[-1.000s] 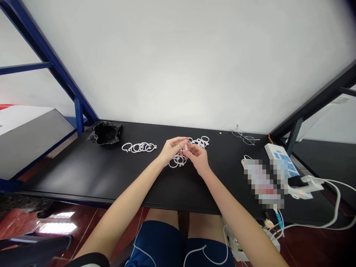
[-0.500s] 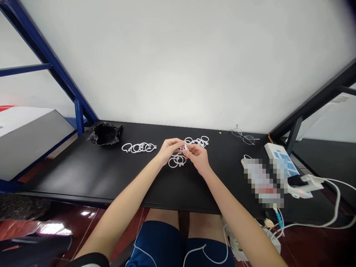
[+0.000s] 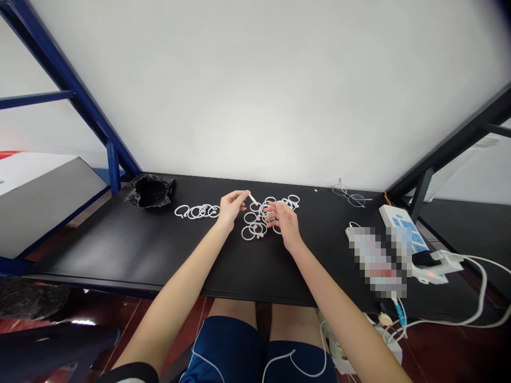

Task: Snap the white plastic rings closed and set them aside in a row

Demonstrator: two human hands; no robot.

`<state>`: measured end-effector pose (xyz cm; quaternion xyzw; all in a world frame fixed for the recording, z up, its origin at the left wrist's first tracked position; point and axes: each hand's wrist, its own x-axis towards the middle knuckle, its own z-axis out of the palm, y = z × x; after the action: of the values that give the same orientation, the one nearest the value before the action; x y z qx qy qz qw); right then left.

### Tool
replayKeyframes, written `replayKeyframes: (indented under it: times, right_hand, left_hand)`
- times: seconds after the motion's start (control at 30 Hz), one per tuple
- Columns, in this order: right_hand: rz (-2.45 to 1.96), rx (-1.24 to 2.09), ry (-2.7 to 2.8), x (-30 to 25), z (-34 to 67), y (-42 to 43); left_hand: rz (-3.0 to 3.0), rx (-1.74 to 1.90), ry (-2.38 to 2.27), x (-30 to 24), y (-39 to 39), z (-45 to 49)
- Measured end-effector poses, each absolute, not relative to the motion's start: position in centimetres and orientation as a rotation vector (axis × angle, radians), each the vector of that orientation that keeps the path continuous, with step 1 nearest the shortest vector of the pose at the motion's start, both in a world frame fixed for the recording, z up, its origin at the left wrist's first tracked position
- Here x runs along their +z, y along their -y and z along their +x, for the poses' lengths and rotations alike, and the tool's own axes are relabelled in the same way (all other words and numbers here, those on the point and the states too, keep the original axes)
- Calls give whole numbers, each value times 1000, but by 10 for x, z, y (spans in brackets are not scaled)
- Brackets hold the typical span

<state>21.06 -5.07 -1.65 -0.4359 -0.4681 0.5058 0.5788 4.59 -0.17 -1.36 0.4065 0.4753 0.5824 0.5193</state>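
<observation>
Head view: white rings partly hidden

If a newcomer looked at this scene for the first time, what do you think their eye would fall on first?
Probably the cluster of white plastic rings at the middle of the long black tabletop, with the right hand spread over it and the left hand pinching a thin white plastic piece. Next, a crumpled black plastic bag stands out at the table's far left, and a white-and-blue power strip at its right.
</observation>
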Motion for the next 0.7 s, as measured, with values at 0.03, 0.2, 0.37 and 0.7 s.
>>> replayKeyframes:
  times: [0.03,0.2,0.37,0.7]
  right_hand:
    - [-1020,1180,1091,-17,211,51]
    - [-1025,1164,1093,-18,210,51]
    - [-1046,1137,1095,-17,210,51]
    - [-1073,1102,1099,-18,210,51]
  left_hand:
    - [963,1408,-1155,-14,0,44]
    - [915,1341,-1111,-14,1,45]
    - [1002,1237,-1109,-14,6,50]
    - [1621,1200,-1347,-10,-3,25]
